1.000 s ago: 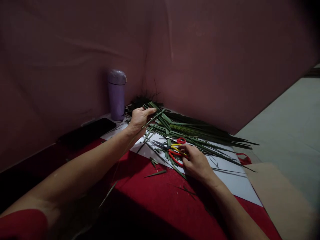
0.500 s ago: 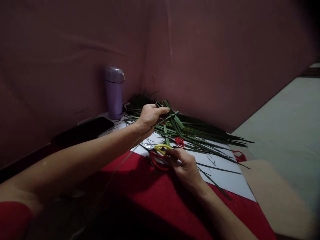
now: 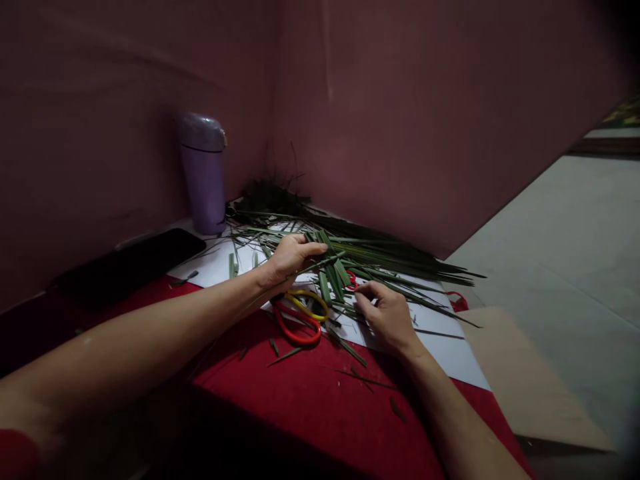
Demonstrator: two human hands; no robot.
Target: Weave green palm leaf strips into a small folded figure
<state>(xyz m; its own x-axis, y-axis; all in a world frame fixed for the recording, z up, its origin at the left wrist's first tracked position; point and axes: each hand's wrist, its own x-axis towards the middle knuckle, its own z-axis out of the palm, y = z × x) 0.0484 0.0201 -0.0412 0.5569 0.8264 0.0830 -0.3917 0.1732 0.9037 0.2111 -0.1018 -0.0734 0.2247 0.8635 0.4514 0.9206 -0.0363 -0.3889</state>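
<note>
My left hand [image 3: 289, 257] is closed around a bundle of green leaf strips [image 3: 334, 267] lying over a white sheet [image 3: 450, 350]. My right hand [image 3: 387, 313] rests with curled fingers on the strips just right of it, pinching at a leaf; what it holds is hard to make out. Scissors with one yellow and one red handle [image 3: 300, 315] lie free on the red cloth [image 3: 310, 400] between my hands. A second small red scissor handle [image 3: 352, 279] peeks from under the leaves.
A purple flask [image 3: 203, 173] stands in the corner by the maroon wall. A black phone [image 3: 125, 263] lies at left. A long pile of leaves [image 3: 400, 260] runs along the wall. Brown cardboard [image 3: 525, 380] lies at right on the pale floor.
My right hand has let go of the yellow and red scissors, which now lie on the cloth, and moved right onto the leaves. My left hand lowered the leaf bundle toward the sheet.
</note>
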